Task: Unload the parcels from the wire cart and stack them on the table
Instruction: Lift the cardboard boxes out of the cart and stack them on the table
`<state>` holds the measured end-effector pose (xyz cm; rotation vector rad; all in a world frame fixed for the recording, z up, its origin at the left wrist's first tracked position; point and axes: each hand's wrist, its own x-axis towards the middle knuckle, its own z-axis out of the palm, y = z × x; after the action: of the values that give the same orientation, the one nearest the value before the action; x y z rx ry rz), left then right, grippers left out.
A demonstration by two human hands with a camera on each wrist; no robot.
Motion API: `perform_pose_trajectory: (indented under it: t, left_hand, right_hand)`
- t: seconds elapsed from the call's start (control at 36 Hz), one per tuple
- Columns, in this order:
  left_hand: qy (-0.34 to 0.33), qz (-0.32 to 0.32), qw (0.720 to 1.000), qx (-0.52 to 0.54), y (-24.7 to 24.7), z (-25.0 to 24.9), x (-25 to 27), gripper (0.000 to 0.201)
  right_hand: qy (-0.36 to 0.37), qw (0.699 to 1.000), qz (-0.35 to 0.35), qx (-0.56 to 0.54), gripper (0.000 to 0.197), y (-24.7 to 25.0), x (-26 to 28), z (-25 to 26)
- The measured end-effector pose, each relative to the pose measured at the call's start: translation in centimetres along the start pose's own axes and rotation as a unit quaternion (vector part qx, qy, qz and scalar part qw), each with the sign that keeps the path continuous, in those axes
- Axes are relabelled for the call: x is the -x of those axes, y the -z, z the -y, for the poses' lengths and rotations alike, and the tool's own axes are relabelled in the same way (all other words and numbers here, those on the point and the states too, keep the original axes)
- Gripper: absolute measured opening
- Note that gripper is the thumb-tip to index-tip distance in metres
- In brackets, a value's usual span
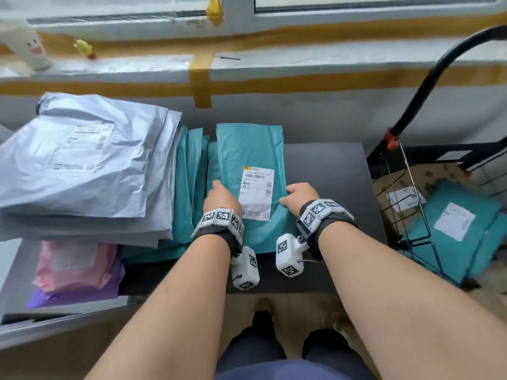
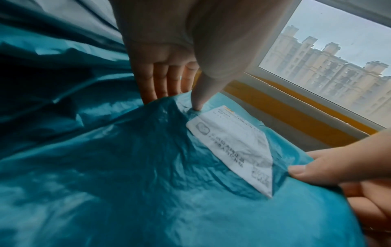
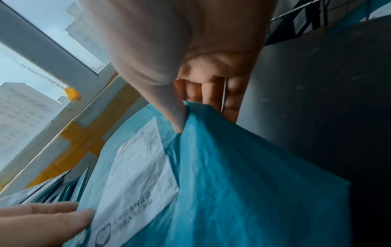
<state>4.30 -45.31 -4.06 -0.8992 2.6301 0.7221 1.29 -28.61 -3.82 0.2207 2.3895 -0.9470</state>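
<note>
Teal parcel (image 1: 248, 160) flat on top of teal stack (image 1: 192, 171) on grey table (image 1: 326, 171), label (image 1: 256, 192) up, grey mailers (image 1: 82, 165) piled just left. Left hand (image 1: 220, 197) pinching parcel's left edge, thumb on top, fingers (image 2: 160, 78) underneath; right hand (image 1: 299, 197) clamped on right edge same way, thumb over, fingers (image 3: 211, 93) under. More teal parcels (image 1: 450, 234) in wire cart (image 1: 411, 187) right of table.
</note>
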Motion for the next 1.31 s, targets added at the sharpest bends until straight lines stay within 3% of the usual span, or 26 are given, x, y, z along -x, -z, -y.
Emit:
perform_pose_trajectory:
  t: [0.14,0.22,0.33,0.58,0.67,0.89,1.31]
  left_hand:
    - [0.008,0.035,0.998,-0.057,1.0,1.9,-1.7,0.047]
    - [-0.005,0.031,0.995,-0.092,0.8,2.6,-1.5,0.044]
    - [-0.052,0.028,0.991,-0.123,0.4,2.9,-1.1,0.046]
    - [-0.115,0.039,0.982,-0.146,-0.6,-1.8,0.6,0.043]
    - [-0.158,0.042,0.975,-0.153,-2.1,-5.1,2.1,0.034]
    - [-0.273,0.105,0.938,-0.188,-8.5,-14.9,8.9,0.037]
    - [-0.375,0.188,0.883,-0.211,-23.9,-29.0,24.7,0.037]
  right_hand:
    - [-0.019,0.999,0.012,0.035,0.025,-2.7,-0.8,1.9]
    - [-0.019,0.998,0.034,0.054,0.007,-3.5,-0.8,2.6]
    - [-0.004,0.996,0.046,0.077,0.027,-3.5,-0.6,2.8]
    - [-0.053,0.996,-0.057,0.032,0.033,1.4,0.4,-1.0]
    - [-0.082,0.992,-0.098,0.014,0.029,3.9,1.6,-3.5]
    - [-0.153,0.973,-0.175,-0.009,0.028,11.4,6.0,-13.4]
    - [-0.274,0.938,-0.204,-0.057,0.021,23.0,12.2,-35.9]
